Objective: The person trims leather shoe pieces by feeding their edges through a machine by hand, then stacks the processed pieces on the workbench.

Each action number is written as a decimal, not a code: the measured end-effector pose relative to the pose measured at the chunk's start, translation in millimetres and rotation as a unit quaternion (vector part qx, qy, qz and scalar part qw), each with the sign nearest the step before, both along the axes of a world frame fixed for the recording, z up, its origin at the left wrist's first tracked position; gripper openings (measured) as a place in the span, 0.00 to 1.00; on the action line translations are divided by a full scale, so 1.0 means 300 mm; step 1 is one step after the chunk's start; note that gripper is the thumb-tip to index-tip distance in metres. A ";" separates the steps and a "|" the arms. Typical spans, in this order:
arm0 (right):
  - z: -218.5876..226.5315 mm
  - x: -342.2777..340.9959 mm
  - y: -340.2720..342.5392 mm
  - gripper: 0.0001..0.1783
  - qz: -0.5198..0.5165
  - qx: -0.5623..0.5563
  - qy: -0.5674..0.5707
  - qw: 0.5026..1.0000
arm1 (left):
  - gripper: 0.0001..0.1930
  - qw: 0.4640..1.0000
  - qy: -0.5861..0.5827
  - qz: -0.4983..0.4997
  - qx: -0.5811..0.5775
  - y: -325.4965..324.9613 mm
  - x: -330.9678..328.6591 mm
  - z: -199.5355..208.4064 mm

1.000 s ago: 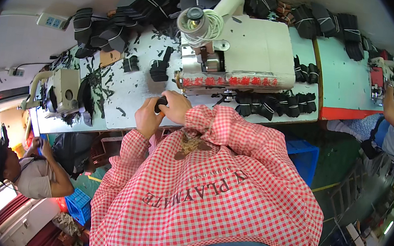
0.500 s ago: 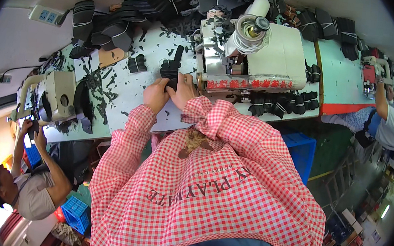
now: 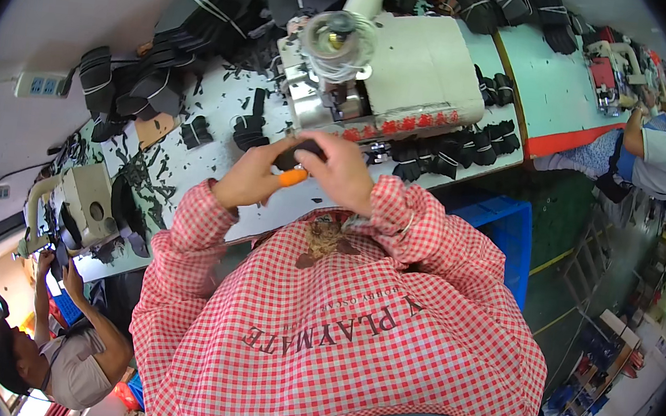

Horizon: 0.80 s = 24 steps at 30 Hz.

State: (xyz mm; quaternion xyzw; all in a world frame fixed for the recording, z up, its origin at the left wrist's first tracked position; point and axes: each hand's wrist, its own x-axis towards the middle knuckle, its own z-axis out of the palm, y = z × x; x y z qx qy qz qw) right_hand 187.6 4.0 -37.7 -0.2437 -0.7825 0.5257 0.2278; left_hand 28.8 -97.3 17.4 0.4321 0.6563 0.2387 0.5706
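Held between my two hands, just above the table's front part, is a dark curved piece (image 3: 304,155). My left hand (image 3: 251,177) has its fingers closed round the left end of it. My right hand (image 3: 341,170) grips it from the right, thumb across the top. A bright orange thing like a tool's handle (image 3: 292,178) shows below the piece between my palms; which hand carries it I cannot tell. Beyond my left hand lies a bundle of black pieces (image 3: 250,130) with a strip pointing away. A smaller black bundle (image 3: 195,133) lies left of that.
A cream machine (image 3: 425,63) with a thread cone stands just beyond my right hand. Black bundles (image 3: 456,152) line its near side. Stacked dark pieces (image 3: 194,19) and scraps (image 3: 149,176) cover the left. A blue crate (image 3: 509,235) sits right. People work at both sides.
Both hands have left the black bundle on the table and come nearer to me. They now hold a dark curved piece, and an orange thing shows. The view has shifted.
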 end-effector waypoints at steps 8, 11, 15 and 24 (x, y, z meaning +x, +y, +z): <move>0.023 0.117 0.158 0.16 -0.012 -0.231 -0.028 0.973 | 0.23 0.952 -0.161 0.252 0.060 0.120 0.191 -0.130; -0.032 0.138 0.206 0.13 -0.045 -0.058 -0.012 0.997 | 0.23 0.977 -0.115 0.172 0.046 0.161 0.169 -0.103; -0.015 0.130 0.260 0.12 -0.004 -0.276 -0.027 0.961 | 0.26 0.947 -0.240 0.207 -0.056 0.213 0.126 -0.026; -0.013 0.111 0.394 0.14 0.090 -0.079 -0.086 0.989 | 0.18 0.980 -0.032 0.033 -0.193 0.294 -0.105 -0.062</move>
